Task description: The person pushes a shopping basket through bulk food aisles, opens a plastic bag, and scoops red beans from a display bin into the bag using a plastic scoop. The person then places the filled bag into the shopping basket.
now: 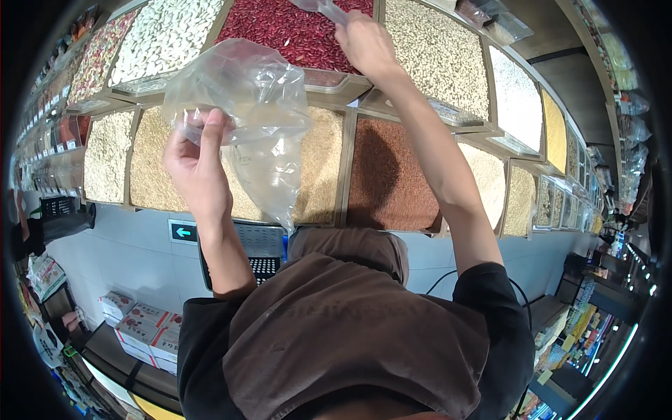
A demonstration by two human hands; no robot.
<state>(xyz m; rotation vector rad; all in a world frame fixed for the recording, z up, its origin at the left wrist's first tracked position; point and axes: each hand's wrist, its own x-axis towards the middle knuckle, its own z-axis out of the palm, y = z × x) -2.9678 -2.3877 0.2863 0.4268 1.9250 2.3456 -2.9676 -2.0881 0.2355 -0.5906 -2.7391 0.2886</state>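
Note:
A clear plastic bag [262, 100] hangs from my left hand [202, 152], its rim pinched between thumb and fingers, above bins of pale grain [320, 184]. My right hand [367, 44] grips the handle of a clear plastic scoop [328, 9] over a bin of dark red kidney beans [294, 37]; the scoop's far end is cut off by the top edge. White beans [165, 37] fill the bin left of the red ones, and small beige grains or beans [436, 52] the one to the right. Below my right forearm lies a bin of reddish-brown grain [388, 178].
Bin walls and raised clear front panels [325, 80] separate the two tiers. A black basket [257, 247] stands on the floor by my legs. Stacked cartons [142, 325] sit behind at the left. At the far left, part of another person [31, 231] shows.

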